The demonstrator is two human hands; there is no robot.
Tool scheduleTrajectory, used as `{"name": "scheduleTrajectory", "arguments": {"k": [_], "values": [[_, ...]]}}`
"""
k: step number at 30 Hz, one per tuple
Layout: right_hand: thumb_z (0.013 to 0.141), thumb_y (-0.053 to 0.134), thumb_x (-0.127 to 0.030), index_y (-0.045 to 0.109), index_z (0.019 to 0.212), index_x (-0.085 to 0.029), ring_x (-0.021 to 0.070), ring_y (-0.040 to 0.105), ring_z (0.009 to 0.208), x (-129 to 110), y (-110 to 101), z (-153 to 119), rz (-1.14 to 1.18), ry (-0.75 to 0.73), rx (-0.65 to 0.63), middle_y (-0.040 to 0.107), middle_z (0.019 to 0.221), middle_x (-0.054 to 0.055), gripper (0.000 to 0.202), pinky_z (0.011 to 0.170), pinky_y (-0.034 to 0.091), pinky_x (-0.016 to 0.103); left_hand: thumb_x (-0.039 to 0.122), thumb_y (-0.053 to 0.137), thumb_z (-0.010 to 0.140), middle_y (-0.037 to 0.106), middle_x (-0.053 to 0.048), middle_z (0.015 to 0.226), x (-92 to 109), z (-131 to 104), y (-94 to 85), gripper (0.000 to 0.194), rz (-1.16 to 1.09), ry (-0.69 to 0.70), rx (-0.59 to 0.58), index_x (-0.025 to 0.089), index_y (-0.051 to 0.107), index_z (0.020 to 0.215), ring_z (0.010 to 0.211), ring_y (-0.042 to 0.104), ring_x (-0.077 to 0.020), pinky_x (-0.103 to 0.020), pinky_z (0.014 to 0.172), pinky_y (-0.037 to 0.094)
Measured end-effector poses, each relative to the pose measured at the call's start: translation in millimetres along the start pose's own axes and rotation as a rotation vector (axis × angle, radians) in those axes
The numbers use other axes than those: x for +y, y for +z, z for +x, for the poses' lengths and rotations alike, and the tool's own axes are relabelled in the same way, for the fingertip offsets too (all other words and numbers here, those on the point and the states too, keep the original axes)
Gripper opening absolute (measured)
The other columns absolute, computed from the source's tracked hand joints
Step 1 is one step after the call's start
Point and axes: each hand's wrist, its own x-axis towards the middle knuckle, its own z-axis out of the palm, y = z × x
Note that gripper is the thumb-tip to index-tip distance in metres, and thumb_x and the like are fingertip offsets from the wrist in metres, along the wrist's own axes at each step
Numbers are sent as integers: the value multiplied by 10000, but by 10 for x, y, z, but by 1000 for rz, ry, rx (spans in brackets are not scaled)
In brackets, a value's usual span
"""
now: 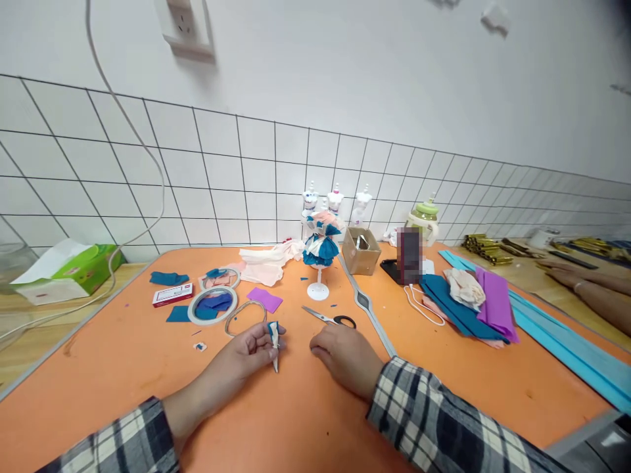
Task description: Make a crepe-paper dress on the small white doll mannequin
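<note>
My left hand [249,348] pinches a little blue and white twist [274,335], with its thin tip pointing at me, about halfway between the left and right edges of the orange desk [108,368]. My right hand [348,358] rests on the desk, a bit apart from it, with the fingers curled; I can't tell if anything is under them. The scissors [334,320] lie just past that hand. Near the middle of the back edge stands a small doll shape [321,251] in a blue skirt. Purple paper [495,302] lies near the right edge.
</note>
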Motion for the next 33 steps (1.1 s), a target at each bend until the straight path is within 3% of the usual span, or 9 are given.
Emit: {"name": "scheduleTrajectory", "arguments": {"k": [4,6,8,11,16,21,26,30,33], "values": [[972,499,-279,730,991,-207,182,642,884,419,-368,350,58,113,472,729,945,61,242,770,444,264,382,835,696,650,-44,955,-17,31,25,398,27,-1,19,180,644,980,930,594,-186,-287,823,461],[961,509,-320,738,1020,-220,201,636,864,712,-563,553,-70,273,626,735,945,60,257,745,438,282,383,836,691,630,-25,883,-41,53,35,378,56,-2,7,172,635,930,836,587,-162,-271,750,463],[956,497,-346,741,1048,-222,233,618,902,1004,-695,720,-184,416,694,736,978,72,289,735,420,307,376,821,707,600,-3,816,-74,75,34,353,79,-3,-10,168,619,908,752,562,-139,-254,672,451],[963,441,-299,720,1150,-191,271,572,981,1346,-748,876,-222,483,707,723,1032,121,353,763,387,344,357,799,730,563,22,765,-109,95,20,330,77,5,-15,170,600,915,692,524,-116,-241,627,442],[915,494,-251,754,1072,-245,261,527,1004,1577,-661,959,-240,468,645,713,1084,89,304,789,357,355,343,807,702,543,30,754,-93,101,10,364,66,-16,-4,167,586,931,668,511,-111,-251,610,464],[884,546,-346,744,913,-223,264,507,972,1583,-620,923,-251,511,720,677,1016,91,235,810,331,378,329,826,673,530,38,757,-80,114,21,394,82,-26,28,163,595,946,649,502,-98,-254,612,475],[869,543,-419,632,806,-176,244,512,861,1459,-561,777,-126,480,896,621,863,97,267,796,357,374,321,849,643,549,29,766,-44,100,30,409,73,-43,42,154,601,922,661,511,-97,-233,601,453],[908,460,-379,615,810,-180,210,530,770,1025,-444,547,-38,354,888,587,753,63,270,772,405,346,329,856,639,568,33,766,-4,77,24,427,32,-54,37,161,594,931,667,537,-96,-225,611,448],[889,505,-331,662,772,-213,149,557,653,473,-243,348,85,195,679,623,699,14,228,635,428,258,325,860,628,569,45,754,-8,75,28,449,33,-47,33,166,585,945,636,540,-87,-224,606,450]]}}
